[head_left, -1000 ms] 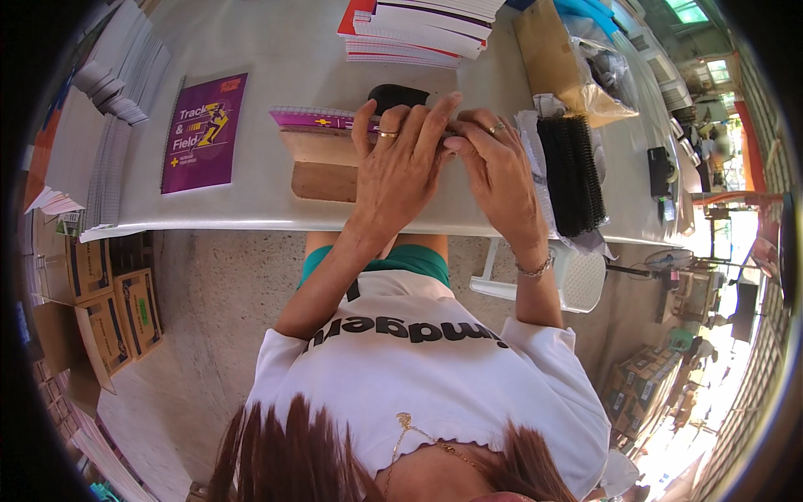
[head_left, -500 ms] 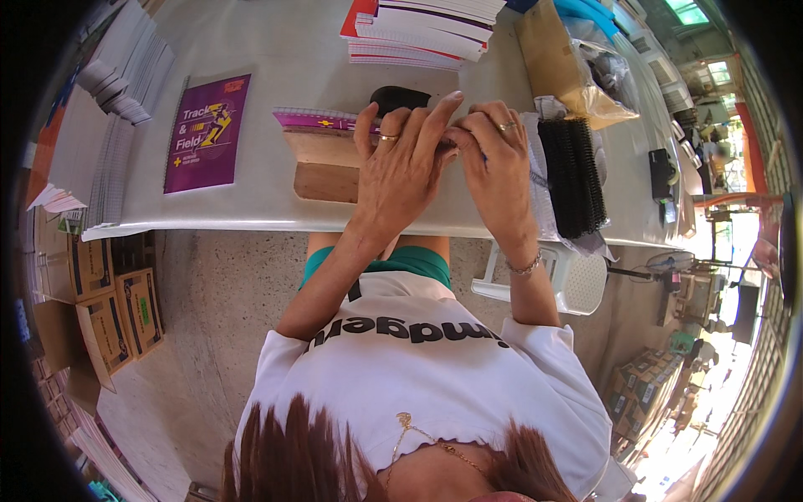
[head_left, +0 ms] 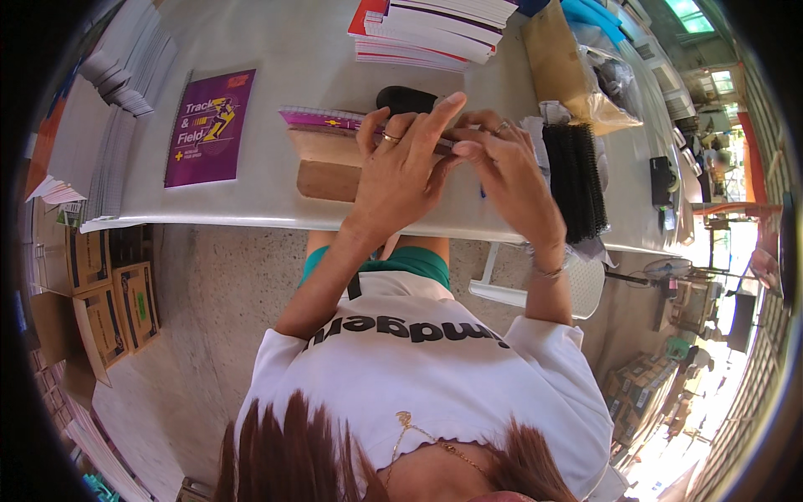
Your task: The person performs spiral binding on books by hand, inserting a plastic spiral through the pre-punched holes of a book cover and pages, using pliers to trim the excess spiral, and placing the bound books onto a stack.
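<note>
A purple-covered notebook [head_left: 322, 119] stands on edge against a wooden block [head_left: 328, 180] near the table's front edge. My left hand [head_left: 395, 163] lies over its middle, several fingers bent onto it and the index finger stretched out. At the notebook's right end my right hand [head_left: 510, 167] has its fingers curled, with the thumb by a dark strip between the hands. Whatever those fingers pinch is hidden. Behind my left hand sits a smooth black rounded object [head_left: 406, 99]. Another purple notebook [head_left: 209, 130], spiral-bound along its left side, lies flat to the left.
Right of my hands rests a bundle of black binding coils [head_left: 575, 180]. Page stacks stand at the left [head_left: 104, 159] and far middle [head_left: 427, 38]. A cardboard box with plastic [head_left: 556, 63] is at the far right. A white stool [head_left: 585, 284] stands below the table.
My right hand has turned, its wrist shifting right and its thumb now stretched toward my left hand. My left hand stays on the notebook, with slightly shifted fingers.
</note>
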Action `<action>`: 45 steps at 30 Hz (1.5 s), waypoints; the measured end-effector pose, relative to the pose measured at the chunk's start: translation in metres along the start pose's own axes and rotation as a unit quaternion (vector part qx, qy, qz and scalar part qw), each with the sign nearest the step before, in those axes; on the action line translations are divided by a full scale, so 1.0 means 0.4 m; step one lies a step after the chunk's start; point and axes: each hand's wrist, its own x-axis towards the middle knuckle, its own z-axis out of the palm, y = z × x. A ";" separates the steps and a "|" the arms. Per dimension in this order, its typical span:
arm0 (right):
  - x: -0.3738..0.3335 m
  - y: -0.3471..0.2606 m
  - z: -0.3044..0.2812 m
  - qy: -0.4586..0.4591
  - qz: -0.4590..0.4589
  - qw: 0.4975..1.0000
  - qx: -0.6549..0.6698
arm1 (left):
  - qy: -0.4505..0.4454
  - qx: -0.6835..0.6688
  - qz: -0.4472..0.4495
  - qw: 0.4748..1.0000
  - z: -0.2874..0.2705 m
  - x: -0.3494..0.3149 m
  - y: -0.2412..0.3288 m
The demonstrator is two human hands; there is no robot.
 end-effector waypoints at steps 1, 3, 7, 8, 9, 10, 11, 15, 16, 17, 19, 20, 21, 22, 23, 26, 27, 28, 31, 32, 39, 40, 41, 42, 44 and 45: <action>0.011 0.017 -0.016 -0.024 0.014 0.999 0.047 | 0.008 -0.035 0.005 0.999 -0.006 0.003 -0.004; 0.039 0.060 -0.038 -0.078 0.031 0.994 0.072 | -0.032 -0.016 0.015 0.999 -0.026 0.004 -0.020; 0.125 0.190 -0.004 -0.199 0.012 0.980 0.016 | -0.053 0.028 0.053 0.997 -0.048 0.005 -0.023; 0.137 0.228 0.024 -0.229 0.001 0.973 0.009 | -0.048 0.030 0.047 0.997 -0.047 0.007 -0.021; 0.148 0.259 0.061 -0.210 -0.038 0.977 0.010 | -0.042 0.034 0.041 0.998 -0.041 0.009 -0.018; 0.160 0.285 0.104 -0.192 -0.077 0.978 0.011 | -0.036 0.039 0.033 0.998 -0.035 0.010 -0.015; 0.169 0.301 0.135 -0.173 -0.117 0.978 0.013 | -0.039 0.031 0.033 0.998 -0.029 0.012 -0.015; 0.208 0.298 0.199 -0.232 -0.215 0.948 -0.023 | -0.042 0.061 0.053 0.996 -0.027 0.009 -0.024; 0.217 0.286 0.200 -0.251 -0.206 0.946 -0.007 | -0.043 0.079 0.066 0.994 -0.029 0.007 -0.026; 0.225 0.274 0.200 -0.270 -0.196 0.943 0.009 | -0.047 0.085 0.060 0.993 -0.033 0.005 -0.027; 0.241 0.244 0.183 -0.313 -0.146 0.938 -0.002 | -0.056 0.092 0.051 0.993 -0.036 0.004 -0.026; 0.246 0.237 0.181 -0.334 -0.119 0.935 -0.008 | -0.053 0.089 0.044 0.994 -0.036 0.002 -0.028; 0.244 0.249 0.184 -0.309 -0.138 0.941 -0.006 | -0.050 0.083 0.040 0.995 -0.030 0.004 -0.027; 0.240 0.268 0.190 -0.284 -0.155 0.946 -0.004 | -0.047 0.076 0.035 0.995 -0.027 0.005 -0.026; 0.236 0.284 0.191 -0.258 -0.172 0.951 -0.002 | -0.050 0.086 0.036 0.994 -0.026 0.005 -0.023; 0.222 0.294 0.181 -0.209 -0.125 0.970 0.019 | -0.045 0.106 0.036 0.993 -0.026 0.004 -0.017; 0.216 0.299 0.176 -0.203 -0.095 0.974 0.036 | -0.034 0.103 0.041 0.993 -0.024 0.006 -0.015; 0.209 0.304 0.170 -0.197 -0.065 0.977 0.052 | -0.024 0.099 0.045 0.994 -0.024 0.007 -0.013; 0.182 0.335 0.144 -0.170 -0.003 0.978 0.125 | -0.055 0.095 0.048 0.993 -0.033 0.011 -0.012; 0.171 0.345 0.138 -0.159 0.013 0.975 0.152 | -0.048 0.099 0.049 0.993 -0.030 0.012 -0.012; 0.108 0.268 0.018 -0.181 0.131 0.839 0.496 | -0.043 0.092 0.042 0.994 -0.027 0.009 -0.021; 0.101 0.264 0.011 -0.176 0.126 0.837 0.502 | -0.049 0.095 0.039 0.994 -0.028 0.010 -0.020; 0.093 0.260 0.004 -0.171 0.121 0.836 0.508 | -0.038 0.096 0.040 0.994 -0.026 0.010 -0.018; 0.087 0.249 -0.004 -0.166 0.122 0.828 0.521 | -0.027 0.097 0.041 0.994 -0.023 0.012 -0.017; 0.077 0.228 -0.018 -0.158 0.123 0.812 0.548 | -0.022 0.097 0.045 0.994 -0.021 0.013 -0.020; 0.077 0.227 -0.024 -0.170 0.114 0.800 0.564 | -0.029 0.099 0.048 0.994 -0.025 0.011 -0.025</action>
